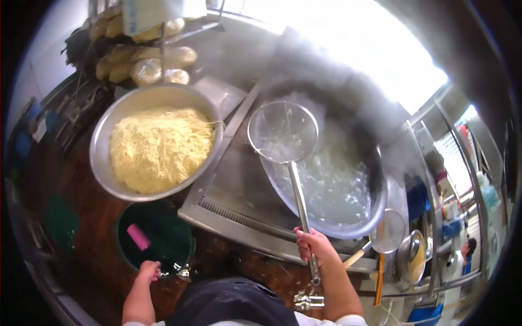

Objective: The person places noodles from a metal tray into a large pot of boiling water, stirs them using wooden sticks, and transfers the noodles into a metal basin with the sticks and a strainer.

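Note:
My right hand [315,245] is wrapped round the metal handle of a long wire-mesh skimmer [283,132]. The skimmer's round mesh head is held over the left part of a large pot [331,179] of bubbling, steaming water, with a few small bits on the mesh. My left hand [150,270] hangs low at the left, its fingers curled; whether anything is in them is too small to tell. Just above it is a dark green bin [174,233] with a pink cylinder [138,237] in it. A wide metal bowl [100,146] full of yellow noodles [163,149] stands at the left.
The pot sits in a steel stove top [244,190]. At its right are a second strainer [387,231] with a wooden handle and a metal lid or pan [411,257]. Wrapped bags [147,70] fill a rack at the upper left. Another person [468,250] is far right.

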Tool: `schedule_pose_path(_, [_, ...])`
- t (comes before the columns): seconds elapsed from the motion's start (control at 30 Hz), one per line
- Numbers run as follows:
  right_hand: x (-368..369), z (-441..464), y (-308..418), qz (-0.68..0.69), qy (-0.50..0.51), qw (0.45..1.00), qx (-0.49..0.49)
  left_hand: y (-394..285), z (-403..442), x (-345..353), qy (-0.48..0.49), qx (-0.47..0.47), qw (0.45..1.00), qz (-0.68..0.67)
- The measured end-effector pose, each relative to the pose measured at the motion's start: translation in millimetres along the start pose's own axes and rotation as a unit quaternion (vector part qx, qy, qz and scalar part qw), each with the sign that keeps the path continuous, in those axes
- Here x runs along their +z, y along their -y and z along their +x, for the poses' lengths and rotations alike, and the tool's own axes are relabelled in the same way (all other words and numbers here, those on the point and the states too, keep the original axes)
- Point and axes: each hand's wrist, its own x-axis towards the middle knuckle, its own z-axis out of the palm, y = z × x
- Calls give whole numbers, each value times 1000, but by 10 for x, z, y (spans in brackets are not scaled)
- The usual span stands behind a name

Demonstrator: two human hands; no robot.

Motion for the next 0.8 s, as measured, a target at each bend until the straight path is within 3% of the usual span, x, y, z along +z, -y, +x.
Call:
schedule_pose_path(0.23, [864, 34, -323, -284, -92, 940, -162, 610, 114, -179, -2, -35, 999, -10])
schedule_pose_path(0.37, [1114, 162, -859, -503, -151, 785, -327, 1133, 156, -322, -11, -88, 996, -11])
schedule_pose_path(0.43, [1274, 199, -1049, -529, -141, 799, -247, 1247, 122, -352, -21, -112, 993, -8])
schedule_pose_path(0.57, [1299, 409, -1490, -495, -22, 846, -199, 1297, 107, -400, 3, -103, 995, -14])
schedule_pose_path(0.73, [1434, 367, -1163, -564, -85, 791, -219, 1148, 218, -396, 35, -77, 996, -23])
schedule_pose_path(0.8, [1374, 401, -1219, -561, -87, 793, -219, 1002, 189, -366, 21, -68, 997, -16])
